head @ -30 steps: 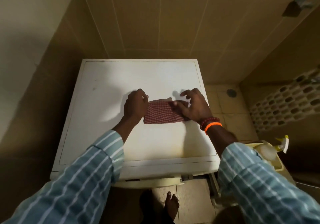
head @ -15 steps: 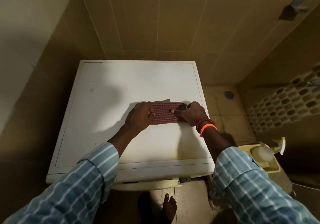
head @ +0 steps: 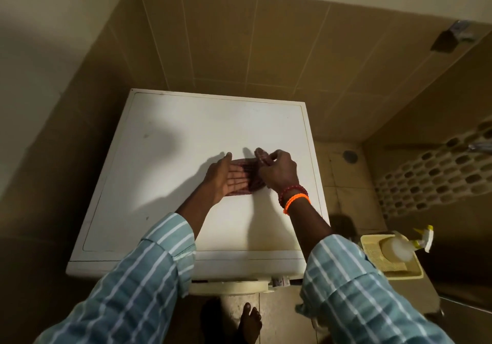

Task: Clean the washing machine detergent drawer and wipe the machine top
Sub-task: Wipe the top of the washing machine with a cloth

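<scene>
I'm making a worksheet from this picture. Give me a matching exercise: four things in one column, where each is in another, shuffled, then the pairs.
Things:
1. cloth
2. spray bottle
3. orange band
4. bare foot

Places:
A. on the right wrist
B. on the floor in front of the machine
C. on the washing machine top, between both hands
D. in a yellow tray right of the machine

Pairs: 1-C, 2-D, 3-A, 4-B

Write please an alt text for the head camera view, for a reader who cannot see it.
Seen from above, a person folds a red checked cloth on the white washing machine top: the left hand lies flat and open beside it, and the right hand pinches up one end. A spray bottle lies in a yellow tray at right.
</scene>
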